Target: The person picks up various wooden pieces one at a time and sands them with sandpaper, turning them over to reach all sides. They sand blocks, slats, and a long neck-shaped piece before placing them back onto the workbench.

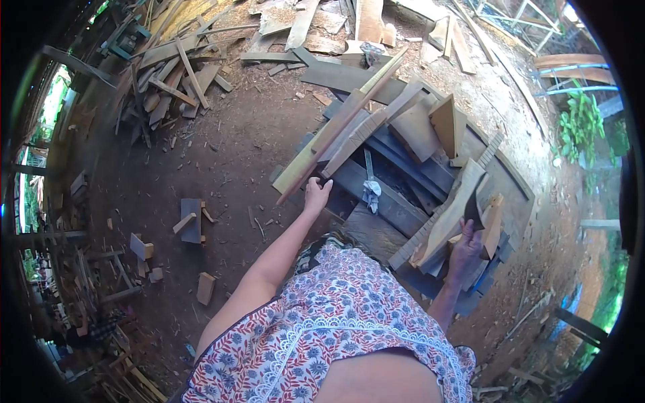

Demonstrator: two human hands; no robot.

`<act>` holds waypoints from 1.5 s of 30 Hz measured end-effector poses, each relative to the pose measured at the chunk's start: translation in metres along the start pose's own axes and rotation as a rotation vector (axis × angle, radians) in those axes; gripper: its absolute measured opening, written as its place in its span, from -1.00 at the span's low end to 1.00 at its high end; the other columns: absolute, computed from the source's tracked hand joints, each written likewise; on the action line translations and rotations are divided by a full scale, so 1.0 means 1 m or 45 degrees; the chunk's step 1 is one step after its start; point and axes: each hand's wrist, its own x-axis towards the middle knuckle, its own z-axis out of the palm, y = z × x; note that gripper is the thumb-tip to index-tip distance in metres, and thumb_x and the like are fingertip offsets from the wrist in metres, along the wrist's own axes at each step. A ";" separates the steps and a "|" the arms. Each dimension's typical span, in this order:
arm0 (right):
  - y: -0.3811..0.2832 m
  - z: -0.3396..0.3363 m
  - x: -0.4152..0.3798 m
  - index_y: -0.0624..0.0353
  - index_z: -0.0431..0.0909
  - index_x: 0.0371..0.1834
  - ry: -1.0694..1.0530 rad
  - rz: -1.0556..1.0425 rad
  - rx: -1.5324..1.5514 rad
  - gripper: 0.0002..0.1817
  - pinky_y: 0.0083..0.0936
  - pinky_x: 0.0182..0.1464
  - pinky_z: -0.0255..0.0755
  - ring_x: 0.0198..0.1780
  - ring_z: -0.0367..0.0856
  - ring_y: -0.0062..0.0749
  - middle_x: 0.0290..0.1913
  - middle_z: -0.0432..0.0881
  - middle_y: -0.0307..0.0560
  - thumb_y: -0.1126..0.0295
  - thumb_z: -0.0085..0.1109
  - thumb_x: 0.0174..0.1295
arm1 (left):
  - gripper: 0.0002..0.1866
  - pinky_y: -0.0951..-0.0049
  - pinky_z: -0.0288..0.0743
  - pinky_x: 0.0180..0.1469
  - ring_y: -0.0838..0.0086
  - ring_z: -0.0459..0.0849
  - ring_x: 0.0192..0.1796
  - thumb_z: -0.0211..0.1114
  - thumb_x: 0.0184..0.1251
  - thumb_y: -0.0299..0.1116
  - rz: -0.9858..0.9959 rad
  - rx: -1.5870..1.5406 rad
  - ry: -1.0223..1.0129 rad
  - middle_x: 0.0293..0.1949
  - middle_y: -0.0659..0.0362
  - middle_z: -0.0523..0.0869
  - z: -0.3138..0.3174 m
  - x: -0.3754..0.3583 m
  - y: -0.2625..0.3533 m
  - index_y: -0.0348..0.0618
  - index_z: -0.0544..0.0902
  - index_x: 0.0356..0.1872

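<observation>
My left hand [317, 196] is closed at the lower end of a curved wooden piece [356, 141], which lies beside long pale boards [302, 158] on the left of the bench. On the bench's right side, my right hand [465, 252] is closed round the lower end of a thin, dark curved piece [476, 201]. Next to that hand lie a curved board with marks along its edge [443, 215] and a block of light wood [492, 218]. Between my hands, a metal clamp-like tool [371, 191] rests on dark planks [390, 191].
A small wooden stool [191, 220] and loose blocks [206, 289] stand on the dirt floor at left. Scrap wood is heaped [168, 87] at the upper left. More boards [369, 23] lie beyond the bench, and a green plant [578, 121] grows at right.
</observation>
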 end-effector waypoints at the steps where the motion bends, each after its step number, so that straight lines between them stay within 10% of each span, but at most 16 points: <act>1: -0.006 0.009 -0.004 0.27 0.45 0.07 -0.017 -0.157 0.075 -0.68 -0.42 -0.05 0.47 -0.05 0.63 -0.32 0.10 0.57 -0.05 0.30 -0.10 0.42 | -0.40 0.25 0.47 -0.07 0.18 0.63 -0.17 0.33 0.14 -0.01 0.174 0.216 0.131 -0.16 -0.05 0.59 0.002 0.011 -0.002 -0.38 0.42 -0.07; 5: -0.020 0.026 -0.018 0.12 0.37 0.26 -0.039 -0.404 0.187 -0.63 -0.45 0.04 0.45 0.02 0.59 -0.40 0.13 0.55 -0.07 0.41 -0.12 0.41 | -0.45 0.19 0.43 -0.01 0.13 0.61 -0.11 0.36 0.09 -0.01 0.045 0.048 0.041 -0.22 -0.09 0.62 0.014 0.050 -0.010 -0.35 0.49 -0.15; 7: -0.017 0.028 -0.027 0.13 0.37 0.25 -0.018 -0.429 0.178 -0.64 -0.46 0.06 0.45 0.03 0.59 -0.40 0.14 0.55 -0.08 0.41 -0.13 0.41 | -0.61 0.49 0.49 -0.48 0.53 0.62 -0.52 0.30 0.20 -0.06 0.083 0.167 -0.042 -0.46 0.16 0.63 0.017 0.063 -0.014 -0.25 0.54 -0.31; 16: -0.006 0.035 -0.063 0.34 0.39 0.15 0.142 -0.107 0.076 -0.62 -0.47 -0.05 0.54 -0.10 0.64 -0.34 -0.07 0.60 0.05 0.30 -0.08 0.41 | -0.66 0.52 0.52 -0.49 0.54 0.59 -0.57 0.18 0.31 -0.14 0.003 -0.266 -0.371 -0.56 0.18 0.61 -0.012 0.037 0.035 -0.30 0.58 -0.34; 25: -0.017 0.052 -0.042 0.30 0.39 0.17 0.072 -0.421 0.187 -0.63 -0.41 -0.05 0.49 -0.13 0.64 -0.29 -0.05 0.60 0.11 0.30 -0.09 0.41 | -0.67 0.62 0.45 -0.53 0.64 0.50 -0.61 0.13 0.38 -0.14 0.040 -0.573 -0.334 -0.63 0.29 0.51 -0.024 0.027 0.075 -0.27 0.54 -0.18; 27: -0.017 0.050 -0.036 0.15 0.39 0.23 -0.085 -0.294 0.187 -0.65 -0.43 0.18 0.32 0.20 0.48 -0.27 0.13 0.55 -0.04 0.42 -0.10 0.40 | -0.67 0.62 0.44 -0.54 0.66 0.49 -0.62 0.11 0.39 -0.14 0.064 -0.627 -0.364 -0.63 0.30 0.50 -0.021 0.029 0.079 -0.26 0.54 -0.17; 38: -0.024 0.053 -0.012 0.07 0.41 0.22 -0.127 -0.381 0.250 -0.64 -0.43 0.19 0.31 0.23 0.46 -0.30 0.15 0.54 -0.05 0.49 -0.06 0.36 | -0.79 0.56 0.38 -0.48 0.66 0.37 -0.61 0.04 0.43 -0.24 -0.007 -0.750 -0.647 -0.66 0.36 0.35 -0.082 -0.016 0.122 -0.17 0.47 -0.27; 45: 0.005 0.049 -0.012 0.06 0.42 0.21 -0.114 -0.353 0.338 -0.63 -0.43 0.13 0.39 0.19 0.50 -0.28 0.12 0.55 0.02 0.46 -0.01 0.34 | -0.63 0.64 0.35 -0.50 0.73 0.31 -0.61 0.06 0.41 -0.26 -0.054 -0.610 -0.901 -0.64 0.41 0.32 -0.087 -0.065 0.162 -0.30 0.47 0.10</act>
